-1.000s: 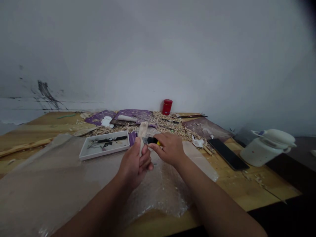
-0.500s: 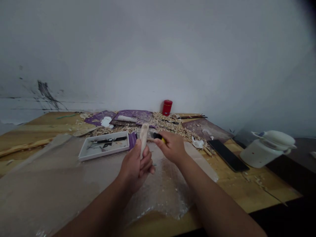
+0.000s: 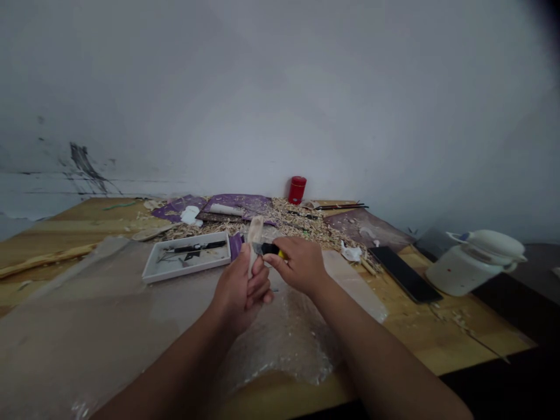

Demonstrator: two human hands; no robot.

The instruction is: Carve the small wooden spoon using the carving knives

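Note:
My left hand [image 3: 242, 286] is closed around a pale piece of wood [image 3: 255, 228], which stands nearly upright with its top above the fist. In my right hand [image 3: 300, 263] is a utility knife [image 3: 270, 249] with a black and yellow handle, gripped from the right. Its blade end lies against the wood just above my left thumb; the cutting edge itself is too small to make out. Below both hands spreads a clear plastic sheet [image 3: 153, 326]. A white tray [image 3: 186, 274] holding dark blades and tools sits just left of the wood.
Wood shavings [image 3: 324, 230] heap along the back, by purple sheets [image 3: 238, 202] and a red can [image 3: 297, 190]. To the right lie a black phone [image 3: 405, 274] and a white lidded jar [image 3: 466, 268]. A long stick [image 3: 48, 261] lies at the left, on the wooden table [image 3: 464, 344].
My right hand has moved left and slightly down, bringing the knife from beside the wood's upper part to against it near my left thumb. My left hand holds nearly the same position.

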